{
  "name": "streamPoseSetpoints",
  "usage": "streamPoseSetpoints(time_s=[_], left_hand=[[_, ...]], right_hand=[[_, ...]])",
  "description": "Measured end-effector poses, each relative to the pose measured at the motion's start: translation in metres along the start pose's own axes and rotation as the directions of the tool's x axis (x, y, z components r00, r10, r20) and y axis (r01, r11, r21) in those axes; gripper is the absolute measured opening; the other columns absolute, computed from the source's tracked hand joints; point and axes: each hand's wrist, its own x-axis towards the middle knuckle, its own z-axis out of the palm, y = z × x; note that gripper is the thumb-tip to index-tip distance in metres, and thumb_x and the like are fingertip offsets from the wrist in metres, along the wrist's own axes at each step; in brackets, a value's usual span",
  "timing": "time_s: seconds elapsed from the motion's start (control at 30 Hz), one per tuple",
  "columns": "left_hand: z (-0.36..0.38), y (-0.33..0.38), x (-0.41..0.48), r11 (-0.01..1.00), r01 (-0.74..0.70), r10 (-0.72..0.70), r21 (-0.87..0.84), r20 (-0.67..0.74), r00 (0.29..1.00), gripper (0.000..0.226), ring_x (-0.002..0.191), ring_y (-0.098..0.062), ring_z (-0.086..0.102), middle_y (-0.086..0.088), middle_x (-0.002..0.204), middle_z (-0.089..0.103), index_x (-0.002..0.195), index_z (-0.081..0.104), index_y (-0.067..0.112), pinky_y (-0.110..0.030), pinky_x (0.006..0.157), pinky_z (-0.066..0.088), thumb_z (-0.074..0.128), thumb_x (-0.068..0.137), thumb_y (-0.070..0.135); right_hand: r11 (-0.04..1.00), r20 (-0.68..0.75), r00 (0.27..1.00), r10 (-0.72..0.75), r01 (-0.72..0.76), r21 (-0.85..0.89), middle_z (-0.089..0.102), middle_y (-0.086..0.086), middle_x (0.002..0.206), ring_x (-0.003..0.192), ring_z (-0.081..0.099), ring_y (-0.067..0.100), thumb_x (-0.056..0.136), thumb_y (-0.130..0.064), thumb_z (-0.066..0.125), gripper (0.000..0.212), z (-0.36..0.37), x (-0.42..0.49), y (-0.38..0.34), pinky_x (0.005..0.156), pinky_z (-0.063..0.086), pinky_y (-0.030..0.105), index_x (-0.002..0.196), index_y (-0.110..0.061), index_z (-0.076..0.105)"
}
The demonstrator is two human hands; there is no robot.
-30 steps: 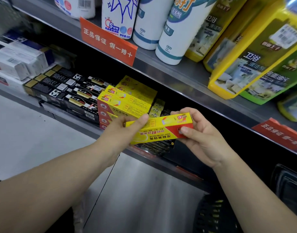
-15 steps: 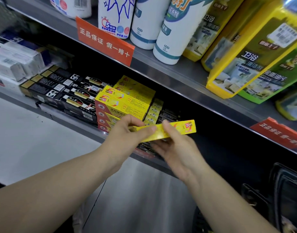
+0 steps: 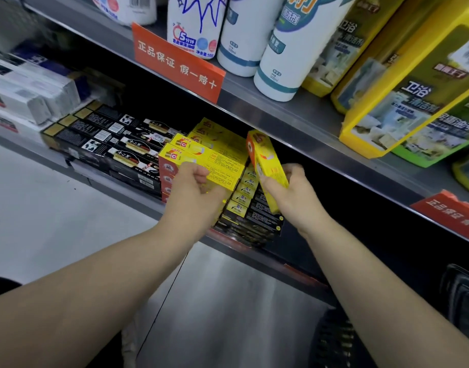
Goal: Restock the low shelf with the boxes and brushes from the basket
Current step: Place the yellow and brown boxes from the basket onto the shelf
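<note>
My right hand [image 3: 289, 192] grips a long yellow box [image 3: 265, 160], tilted with its far end pointing up into the low shelf, just right of a stack of the same yellow boxes [image 3: 209, 158]. My left hand [image 3: 198, 187] has its fingers curled against the near right end of that stack. Small black and yellow boxes [image 3: 244, 197] lie under and between my hands on the low shelf [image 3: 137, 203]. The dark basket [image 3: 334, 338] shows only in part at the bottom right, between my arms.
Black boxes [image 3: 116, 144] fill the shelf left of the yellow stack, with white boxes [image 3: 23, 99] further left. The upper shelf [image 3: 294, 112] overhangs closely, holding white bottles [image 3: 289, 49] and yellow refill packs [image 3: 403, 83]. Red label tags [image 3: 175, 62] hang on its edge.
My left hand let go of the yellow box and moved to the stack. My right hand turned the box from lying crosswise to pointing into the shelf.
</note>
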Motion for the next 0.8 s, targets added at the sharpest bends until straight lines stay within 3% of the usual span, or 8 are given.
streamPoseSetpoints(time_s=[0.1, 0.27, 0.33, 0.4, 0.53, 0.67, 0.73, 0.8], left_hand=[[0.001, -0.007, 0.005, 0.977, 0.203, -0.207, -0.062, -0.066, 0.976, 0.047, 0.103, -0.022, 0.048, -0.011, 0.125, 0.044, 0.121, 0.034, 0.014, -0.029, 0.075, 0.035, 0.063, 0.084, 0.018], [0.001, -0.013, 0.017, 0.898, 0.400, -0.407, -0.181, 0.004, 0.914, 0.074, 0.115, -0.033, 0.051, -0.008, 0.124, 0.043, 0.142, 0.015, 0.015, -0.043, 0.098, 0.044, 0.061, 0.084, 0.023], [0.002, -0.015, 0.020, 0.880, 0.428, -0.429, -0.207, 0.042, 0.902, 0.077, 0.116, -0.035, 0.051, -0.010, 0.127, 0.045, 0.145, 0.011, 0.022, -0.046, 0.101, 0.043, 0.060, 0.085, 0.023], [0.004, -0.015, 0.021, 0.874, 0.439, -0.438, -0.209, 0.055, 0.897, 0.076, 0.113, -0.035, 0.053, -0.010, 0.125, 0.049, 0.144, 0.011, 0.028, -0.046, 0.100, 0.044, 0.059, 0.085, 0.023], [0.008, -0.014, 0.023, 0.885, 0.410, -0.413, -0.220, 0.038, 0.910, 0.068, 0.107, -0.031, 0.056, -0.002, 0.104, 0.054, 0.140, 0.016, 0.031, -0.045, 0.098, 0.046, 0.057, 0.087, 0.020], [0.011, -0.013, 0.022, 0.902, 0.392, -0.398, -0.180, 0.006, 0.917, 0.075, 0.107, -0.029, 0.056, -0.006, 0.117, 0.055, 0.147, 0.008, 0.029, -0.044, 0.098, 0.046, 0.054, 0.090, 0.016], [0.011, -0.011, 0.021, 0.906, 0.395, -0.399, -0.151, 0.000, 0.917, 0.076, 0.092, -0.022, 0.056, -0.001, 0.108, 0.049, 0.149, 0.005, 0.027, -0.036, 0.087, 0.049, 0.051, 0.090, 0.011], [0.011, -0.010, 0.018, 0.912, 0.386, -0.386, -0.135, 0.033, 0.922, 0.068, 0.067, -0.013, 0.047, -0.002, 0.096, 0.046, 0.148, 0.013, 0.018, -0.025, 0.062, 0.044, 0.046, 0.090, 0.004]], right_hand=[[0.988, -0.023, 0.994, -0.106, 0.103, -0.112, 0.057, 0.009, 0.124, 0.108, 0.056, 0.025, 0.090, -0.044, 0.055, 0.059, 0.005, 0.029, -0.011, 0.091, 0.048, 0.037, 0.138, -0.015, 0.040], [0.967, 0.182, 0.983, -0.020, 0.066, -0.248, 0.060, 0.002, 0.118, 0.068, 0.052, 0.010, 0.086, -0.061, 0.050, 0.066, 0.023, 0.069, -0.036, 0.051, 0.041, 0.019, 0.143, -0.033, 0.030], [0.963, 0.258, 0.964, -0.061, 0.125, -0.238, 0.059, 0.000, 0.120, 0.083, 0.060, 0.013, 0.087, -0.053, 0.055, 0.056, 0.034, 0.075, -0.038, 0.070, 0.051, 0.025, 0.138, -0.035, 0.039], [0.966, 0.306, 0.946, -0.104, 0.170, -0.196, 0.053, 0.001, 0.132, 0.105, 0.057, 0.016, 0.090, -0.042, 0.057, 0.047, 0.043, 0.078, -0.038, 0.090, 0.048, 0.029, 0.135, -0.030, 0.046], [0.981, 0.353, 0.926, -0.131, 0.172, -0.088, 0.058, 0.001, 0.126, 0.098, 0.059, 0.012, 0.089, -0.033, 0.061, 0.049, 0.050, 0.079, -0.028, 0.077, 0.051, 0.022, 0.135, -0.024, 0.045], [0.992, 0.301, 0.947, -0.110, 0.123, -0.027, 0.059, 0.001, 0.125, 0.106, 0.060, 0.019, 0.087, -0.035, 0.064, 0.053, 0.051, 0.079, -0.018, 0.090, 0.052, 0.035, 0.135, -0.025, 0.043], [0.992, 0.287, 0.951, -0.116, 0.126, -0.014, 0.059, 0.000, 0.125, 0.107, 0.059, 0.019, 0.087, -0.036, 0.064, 0.052, 0.053, 0.079, -0.016, 0.091, 0.051, 0.036, 0.134, -0.025, 0.044], [0.992, 0.268, 0.956, -0.119, 0.123, 0.000, 0.059, 0.000, 0.123, 0.108, 0.059, 0.019, 0.087, -0.035, 0.064, 0.052, 0.054, 0.078, -0.016, 0.092, 0.051, 0.037, 0.134, -0.025, 0.045]])
